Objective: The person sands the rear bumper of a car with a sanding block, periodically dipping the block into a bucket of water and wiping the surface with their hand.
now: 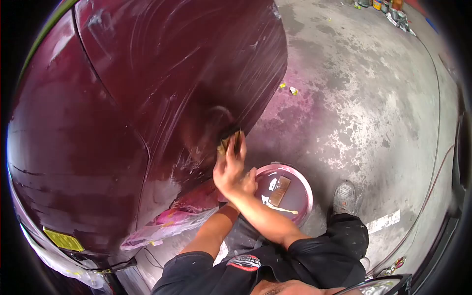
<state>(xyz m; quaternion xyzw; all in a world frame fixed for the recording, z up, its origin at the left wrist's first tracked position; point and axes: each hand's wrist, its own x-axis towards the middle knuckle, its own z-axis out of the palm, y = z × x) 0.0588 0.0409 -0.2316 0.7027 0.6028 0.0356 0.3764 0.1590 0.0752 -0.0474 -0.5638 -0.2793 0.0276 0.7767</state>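
Note:
My right hand [230, 169] reaches across to the left, its fingers pressing a dark, yellow-edged sanding pad [226, 142] to the car. Under it, the dark maroon car panel [182, 88] is wet and streaked near its lower right edge. My left forearm passes beneath the right one. Just past the right wrist, part of my left hand [250, 183] shows; most of its fingers are hidden. Beside the hands stands a round pink-rimmed bucket [309, 196] of murky liquid. In it lie a brown rectangular block [280, 191] and a thin pale stick [282, 209].
Crumpled plastic sheeting [172, 223] hangs under the car's lower edge. A yellow lamp [62, 239] sits low on the body. Stained concrete floor [364, 98] spreads right, with a hose [423, 209] along it. Cans and bottles [377, 5] stand at the top. My shoe [345, 197] is right of the bucket.

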